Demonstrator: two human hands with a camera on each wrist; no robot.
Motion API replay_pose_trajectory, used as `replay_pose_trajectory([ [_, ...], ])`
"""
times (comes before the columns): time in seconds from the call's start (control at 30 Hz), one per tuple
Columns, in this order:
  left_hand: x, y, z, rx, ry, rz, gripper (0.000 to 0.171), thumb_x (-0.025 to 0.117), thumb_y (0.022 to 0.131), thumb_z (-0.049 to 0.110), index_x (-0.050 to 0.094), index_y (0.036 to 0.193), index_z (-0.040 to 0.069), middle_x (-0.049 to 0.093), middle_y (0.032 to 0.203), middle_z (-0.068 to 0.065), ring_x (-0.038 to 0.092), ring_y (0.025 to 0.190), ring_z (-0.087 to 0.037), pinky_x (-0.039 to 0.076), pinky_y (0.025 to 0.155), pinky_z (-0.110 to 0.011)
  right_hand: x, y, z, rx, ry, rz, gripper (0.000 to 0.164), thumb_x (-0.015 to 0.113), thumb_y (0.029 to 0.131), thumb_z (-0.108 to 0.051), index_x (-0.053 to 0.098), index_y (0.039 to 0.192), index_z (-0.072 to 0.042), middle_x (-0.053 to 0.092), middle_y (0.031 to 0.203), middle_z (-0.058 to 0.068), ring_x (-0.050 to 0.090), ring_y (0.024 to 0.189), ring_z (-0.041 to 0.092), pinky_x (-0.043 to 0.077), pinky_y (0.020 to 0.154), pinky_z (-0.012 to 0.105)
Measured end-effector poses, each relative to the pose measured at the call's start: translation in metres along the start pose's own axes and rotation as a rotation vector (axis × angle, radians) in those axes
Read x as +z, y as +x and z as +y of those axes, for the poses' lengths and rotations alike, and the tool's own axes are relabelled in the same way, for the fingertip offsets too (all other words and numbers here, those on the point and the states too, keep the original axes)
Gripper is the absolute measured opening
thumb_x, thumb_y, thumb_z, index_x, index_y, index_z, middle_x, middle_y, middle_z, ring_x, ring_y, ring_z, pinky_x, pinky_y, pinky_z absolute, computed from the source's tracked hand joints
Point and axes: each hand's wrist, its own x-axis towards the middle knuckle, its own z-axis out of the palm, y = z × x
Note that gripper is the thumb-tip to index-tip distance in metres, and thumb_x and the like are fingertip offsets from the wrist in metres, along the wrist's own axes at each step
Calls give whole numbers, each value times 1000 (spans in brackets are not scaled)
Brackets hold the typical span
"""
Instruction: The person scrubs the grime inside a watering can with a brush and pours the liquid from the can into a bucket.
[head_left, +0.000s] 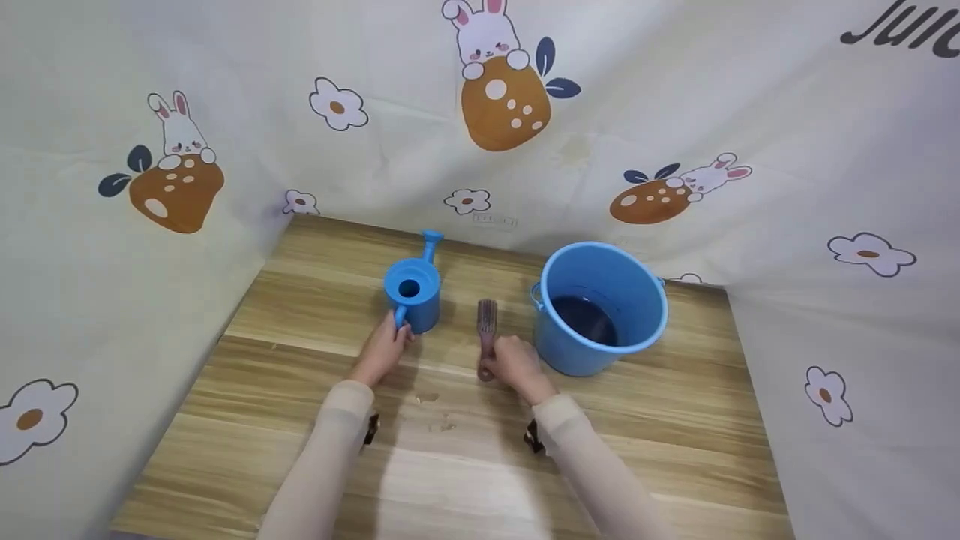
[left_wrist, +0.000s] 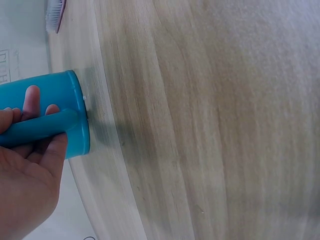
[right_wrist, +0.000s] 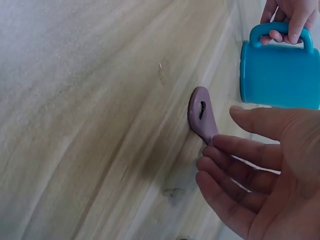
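A blue watering can (head_left: 424, 311) stands upright on the wooden tabletop, its spout towards the back wall. My left hand (head_left: 384, 346) grips its handle, the fingers wrapped around it in the left wrist view. To the right lies a purple-brown brush (head_left: 487, 319), bristle end away from me. At its handle (right_wrist: 201, 114) is my right hand (right_wrist: 250, 165); the fingertips meet or nearly meet the handle, while the thumb stands apart from it. The brush's bristle end is hidden in the right wrist view.
A blue bucket (head_left: 574, 356) with dark liquid-looking contents at the bottom stands close to the right hand. Small wet-looking marks (head_left: 442, 424) show on the tabletop (head_left: 675, 420). Cloth walls (head_left: 390, 157) printed with rabbits and flowers enclose the back and both sides.
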Motion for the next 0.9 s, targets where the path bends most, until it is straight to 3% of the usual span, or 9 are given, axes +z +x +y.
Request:
replay_pose_trajectory([
  [0.33,0,1,1,-24,15,0,9,46,103,7,48,109,0,63,98,-18,60,90,-26,49,81,-39,11,2,-5,96,-110,75,29,76,85,-35,70,77,-7,71,74,12,68,66,29,53,55,42],
  [0.47,0,0,2,-26,10,-2,10,45,103,6,48,110,0,63,98,-17,60,90,-25,49,82,-39,16,3,-7,109,-154,97,33,75,83,-39,69,72,-8,70,72,12,67,62,29,51,52,41],
  [0.63,0,0,2,-26,4,-2,10,45,103,6,48,110,0,63,97,-17,59,89,-25,48,80,-37,19,5,-8,124,-180,72,36,74,83,-40,65,65,-11,68,68,11,63,58,26,47,49,40],
  [0.77,0,0,1,-32,-8,-3,9,45,103,6,47,110,0,62,98,-17,59,89,-25,48,80,-36,18,7,-9,151,-150,35,35,73,84,-40,64,64,-12,68,70,10,64,60,26,48,52,40],
  [0.9,0,-1,0,5,5,12,7,46,102,3,47,108,-1,62,96,-18,60,89,-27,47,81,-38,15,8,-7,181,-95,-16,35,72,84,-39,61,63,-13,66,68,9,62,61,24,50,55,40],
])
